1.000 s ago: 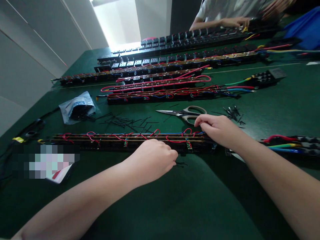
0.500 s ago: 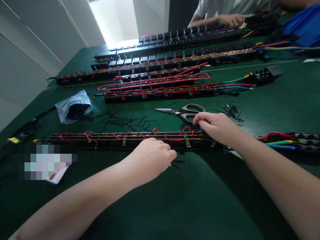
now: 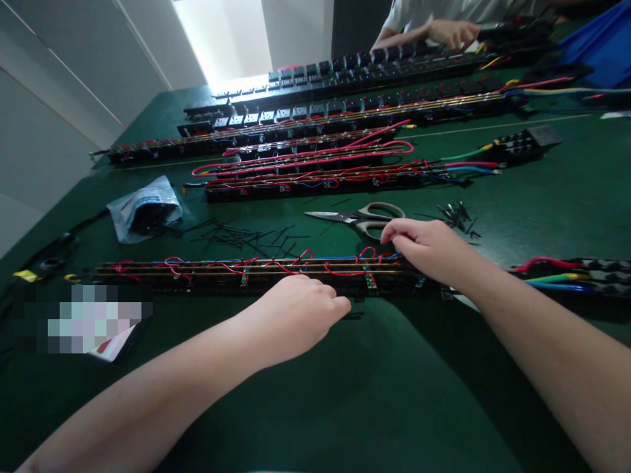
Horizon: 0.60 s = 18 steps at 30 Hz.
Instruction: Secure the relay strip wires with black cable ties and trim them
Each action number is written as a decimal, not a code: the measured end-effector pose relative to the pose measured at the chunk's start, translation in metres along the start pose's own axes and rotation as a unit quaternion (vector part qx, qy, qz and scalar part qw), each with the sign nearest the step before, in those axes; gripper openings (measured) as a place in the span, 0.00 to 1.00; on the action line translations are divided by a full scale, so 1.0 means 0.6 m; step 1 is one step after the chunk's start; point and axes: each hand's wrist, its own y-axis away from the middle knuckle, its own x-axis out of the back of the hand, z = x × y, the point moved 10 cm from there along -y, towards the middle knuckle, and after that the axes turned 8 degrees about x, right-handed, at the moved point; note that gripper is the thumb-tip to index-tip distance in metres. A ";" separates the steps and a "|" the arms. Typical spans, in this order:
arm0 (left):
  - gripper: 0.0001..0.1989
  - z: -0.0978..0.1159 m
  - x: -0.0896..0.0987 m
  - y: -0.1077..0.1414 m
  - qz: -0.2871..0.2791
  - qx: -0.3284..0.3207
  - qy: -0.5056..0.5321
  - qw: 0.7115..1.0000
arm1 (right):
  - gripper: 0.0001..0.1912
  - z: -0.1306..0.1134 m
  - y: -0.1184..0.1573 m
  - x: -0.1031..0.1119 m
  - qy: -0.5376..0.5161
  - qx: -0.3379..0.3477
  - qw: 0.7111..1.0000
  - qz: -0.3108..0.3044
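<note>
A long black power strip assembly (image 3: 276, 284) lies across the table before me, with brass bars and looped red wires along its top. My left hand (image 3: 298, 315) is closed at the near edge of the strip, around its middle. Whatever its fingers may hold is hidden. Farther right, my right hand (image 3: 428, 246) rests over the strip, fingers curled together with the thumb against them. I cannot make out anything in that pinch. Just beyond its fingertips lie scissors (image 3: 362, 215) with grey-beige handles, slightly apart. A few thin black ties (image 3: 352, 316) lie just right of my left hand.
Loose black ties (image 3: 241, 235) are scattered beyond the strip, near an opened plastic bag (image 3: 148, 209). Short black offcuts (image 3: 458, 215) lie right of the scissors. More wired strips (image 3: 315, 180) fill the far side, where a co-worker's hand (image 3: 453, 33) rests. A phone-like object (image 3: 113, 345) lies left.
Both my hands stay almost where they were; the left has shifted very slightly. At the far side the co-worker's hand has moved a little.
</note>
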 end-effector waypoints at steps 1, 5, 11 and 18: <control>0.11 0.000 0.002 -0.001 -0.001 0.004 0.013 1.000 | 0.14 -0.001 0.000 0.000 0.001 0.000 1.000 0.000; 0.16 -0.002 0.012 0.000 0.010 0.018 0.086 0.996 | 0.14 0.000 0.001 -0.001 0.004 -0.002 1.000 -0.002; 0.28 -0.008 0.023 0.002 0.042 0.021 0.162 0.986 | 0.14 -0.002 -0.001 0.000 0.008 0.010 1.000 0.005; 0.16 0.003 0.066 -0.014 0.145 -0.022 0.251 0.957 | 0.14 -0.006 -0.001 0.001 -0.003 0.017 1.000 0.008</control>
